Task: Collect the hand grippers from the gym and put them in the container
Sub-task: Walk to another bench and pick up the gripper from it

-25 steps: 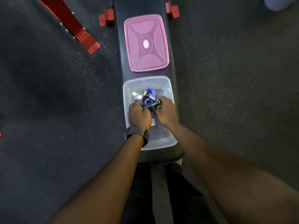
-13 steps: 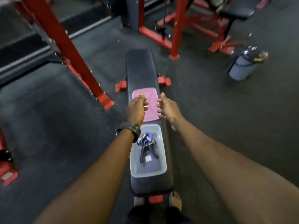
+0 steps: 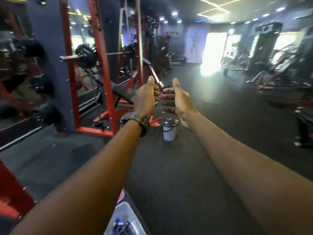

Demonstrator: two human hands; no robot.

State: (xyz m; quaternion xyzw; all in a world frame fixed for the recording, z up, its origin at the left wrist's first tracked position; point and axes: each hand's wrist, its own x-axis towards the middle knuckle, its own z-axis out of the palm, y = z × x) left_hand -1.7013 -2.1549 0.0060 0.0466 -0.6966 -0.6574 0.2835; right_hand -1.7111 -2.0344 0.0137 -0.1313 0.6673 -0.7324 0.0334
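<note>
The clear plastic container (image 3: 124, 212) shows at the bottom edge of the head view, between my forearms. Blue and black hand grippers (image 3: 121, 226) lie inside it. A sliver of the pink lid (image 3: 122, 195) peeks out just beyond it. My left hand (image 3: 146, 97) and my right hand (image 3: 177, 97) are stretched out in front of me at chest height, far above the container. Both hold nothing, thumbs up, fingers loosely curled toward each other, a small gap between them.
A red squat rack (image 3: 101, 68) with a loaded barbell (image 3: 86, 55) and an incline bench (image 3: 118, 92) stands to the left. A white bin (image 3: 169, 130) sits on the dark rubber floor ahead. More machines (image 3: 271, 65) line the right side.
The view has swung up from the bench to the gym room. My hands let go of the grippers in the container, then rose and reached forward, empty.
</note>
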